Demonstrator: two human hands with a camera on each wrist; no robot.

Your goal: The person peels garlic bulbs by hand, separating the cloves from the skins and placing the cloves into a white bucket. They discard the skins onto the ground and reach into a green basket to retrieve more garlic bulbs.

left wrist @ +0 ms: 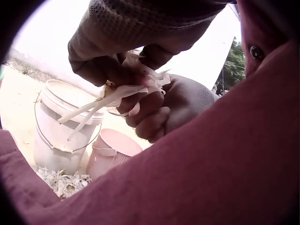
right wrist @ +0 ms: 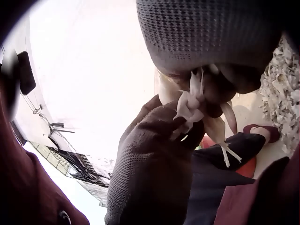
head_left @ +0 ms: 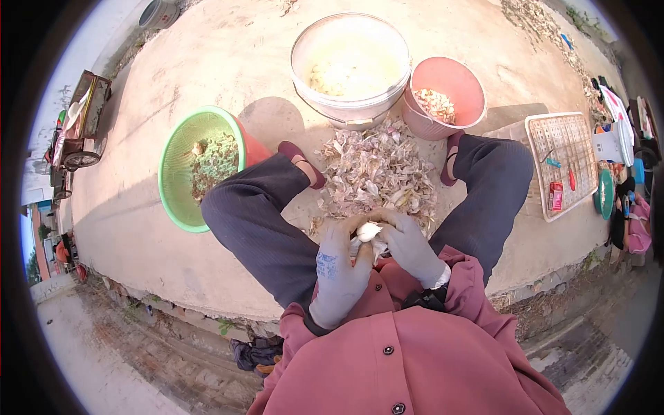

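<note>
Both hands wear grey gloves and meet in front of the chest around a white garlic bulb [head_left: 368,231]. My left hand [head_left: 340,271] grips the bulb from the left, its thumb against the near side. From the right, my right hand [head_left: 411,250] pinches it with curled fingers. Torn papery skin [left wrist: 117,95] hangs in strips from between the fingers in the left wrist view. Loosened white skin [right wrist: 190,107] also sticks out between the gloves in the right wrist view. Below the hands, a heap of garlic skins [head_left: 377,166] lies on the ground between the feet.
Beyond the heap stand a white bucket [head_left: 301,76] with pale pieces inside and a pink bucket [head_left: 476,90] holding cloves. A green mesh basket [head_left: 168,173] with debris is at the left. At the right, a pale crate [head_left: 577,149] bears a red-handled tool and a red box [head_left: 555,196].
</note>
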